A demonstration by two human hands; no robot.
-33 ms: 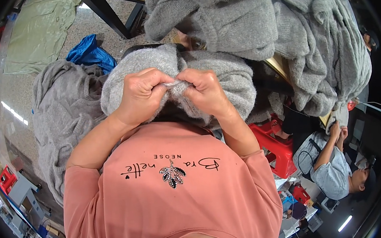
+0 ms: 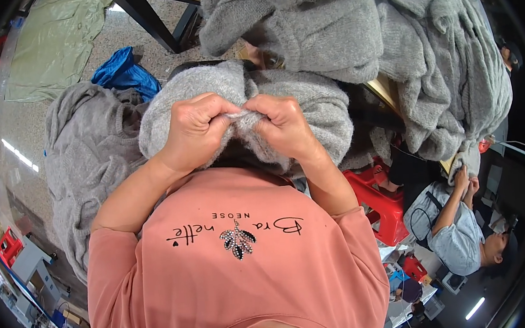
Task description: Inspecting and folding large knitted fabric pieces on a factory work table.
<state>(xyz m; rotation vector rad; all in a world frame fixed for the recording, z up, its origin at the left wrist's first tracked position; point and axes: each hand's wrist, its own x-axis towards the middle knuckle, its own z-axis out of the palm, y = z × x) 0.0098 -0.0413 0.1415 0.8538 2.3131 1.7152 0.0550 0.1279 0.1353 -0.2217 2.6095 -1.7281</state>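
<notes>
A fuzzy light-grey knitted garment (image 2: 320,112) lies bunched across my lap. My left hand (image 2: 200,129) pinches a fold of its edge between thumb and fingers. Close beside it, my right hand (image 2: 281,122) grips the same edge, with the two sets of fingertips almost meeting. A short strip of the knit shows between them. Whether anything small is tucked in the fingers cannot be seen.
More grey knitwear (image 2: 338,32) is heaped on a table ahead and to the right. A darker grey knit pile (image 2: 92,141) sits at my left, near a blue cloth (image 2: 123,73). Right of me stand a red stool (image 2: 382,210) and a seated co-worker (image 2: 463,240) handling grey cloth.
</notes>
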